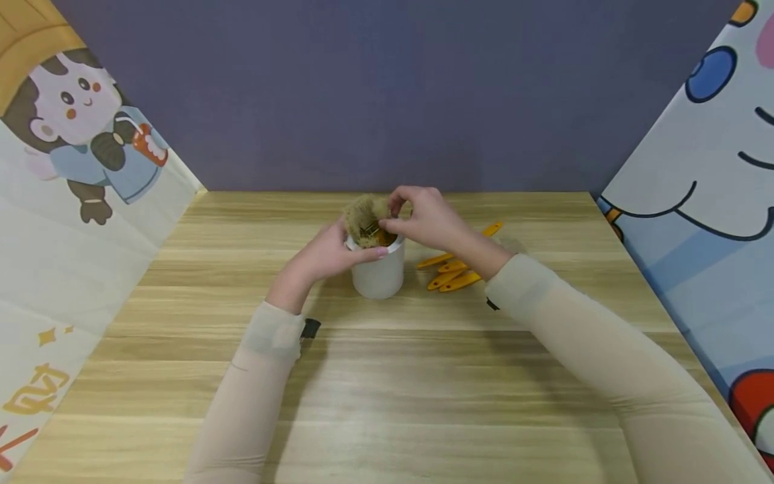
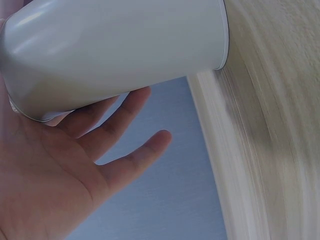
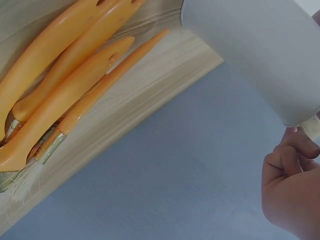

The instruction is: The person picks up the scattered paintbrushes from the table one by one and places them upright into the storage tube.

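A white cylindrical cup (image 1: 379, 274) stands upright on the table, its side filling the top of the left wrist view. My left hand (image 1: 323, 255) holds the cup near its rim, thumb across the front and fingers behind. Beige bristles (image 1: 360, 216) of paintbrushes stick up out of the cup, with metal and orange parts inside it. Over the rim, the curled fingers of my right hand (image 1: 432, 218) pinch at a paintbrush among these bristles. The pinched spot is partly hidden by the fingers.
Several orange-handled paintbrushes (image 3: 65, 75) lie in a loose pile on the wooden table (image 1: 387, 403), right of the cup and below my right forearm. A dark blue-grey wall (image 1: 387, 94) rises behind the table. Cartoon-printed panels (image 1: 72, 202) stand along both sides.
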{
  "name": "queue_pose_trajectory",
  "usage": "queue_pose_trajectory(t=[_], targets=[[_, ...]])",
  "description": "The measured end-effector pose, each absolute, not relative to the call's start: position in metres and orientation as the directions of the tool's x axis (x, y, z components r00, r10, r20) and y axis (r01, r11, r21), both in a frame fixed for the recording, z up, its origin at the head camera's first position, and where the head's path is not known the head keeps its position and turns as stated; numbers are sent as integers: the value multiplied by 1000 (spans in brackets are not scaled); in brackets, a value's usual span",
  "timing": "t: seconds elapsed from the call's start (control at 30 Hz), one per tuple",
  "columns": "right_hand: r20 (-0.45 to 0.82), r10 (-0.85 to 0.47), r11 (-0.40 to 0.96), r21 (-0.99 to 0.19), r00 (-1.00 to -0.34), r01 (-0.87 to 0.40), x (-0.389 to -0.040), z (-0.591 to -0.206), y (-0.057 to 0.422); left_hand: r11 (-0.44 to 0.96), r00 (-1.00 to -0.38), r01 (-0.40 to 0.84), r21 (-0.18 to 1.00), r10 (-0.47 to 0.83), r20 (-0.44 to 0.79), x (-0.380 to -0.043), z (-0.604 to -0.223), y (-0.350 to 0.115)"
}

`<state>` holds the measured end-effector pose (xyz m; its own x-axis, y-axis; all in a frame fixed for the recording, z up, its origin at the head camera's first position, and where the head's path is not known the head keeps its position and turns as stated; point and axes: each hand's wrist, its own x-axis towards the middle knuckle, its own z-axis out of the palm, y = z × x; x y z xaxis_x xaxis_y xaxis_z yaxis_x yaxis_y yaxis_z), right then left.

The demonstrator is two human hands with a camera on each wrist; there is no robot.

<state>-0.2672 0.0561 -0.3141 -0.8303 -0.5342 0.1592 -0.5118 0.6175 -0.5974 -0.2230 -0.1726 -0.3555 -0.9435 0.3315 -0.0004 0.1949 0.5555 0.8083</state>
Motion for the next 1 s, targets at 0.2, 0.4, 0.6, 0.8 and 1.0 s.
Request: queue_pose_trajectory(t=[0.2,0.4,0.6,0.8,1.0], targets=[[165,-539,618,-589,-826,-521,-269,-311,56,566,-942,210,797,336,10,-223,-356,-173],[137,-553,624,-585,-822,-517,-270,-300,65,577,-945,215,788,327,18,-222,-355,-173],[98,-537,644,-595,-838,-482,-276,-294,85,606,-956,178,775,293,-9,-220,-354,-173],[88,-502,653,-614,-860,-444,-282,-291,111,613,-961,166,772,276,-12,-219,-353,-173],[47,-480,655,-645,-876,-394,-284,-289,140,616,-962,159,772,271,-18,-219,-353,-173]])
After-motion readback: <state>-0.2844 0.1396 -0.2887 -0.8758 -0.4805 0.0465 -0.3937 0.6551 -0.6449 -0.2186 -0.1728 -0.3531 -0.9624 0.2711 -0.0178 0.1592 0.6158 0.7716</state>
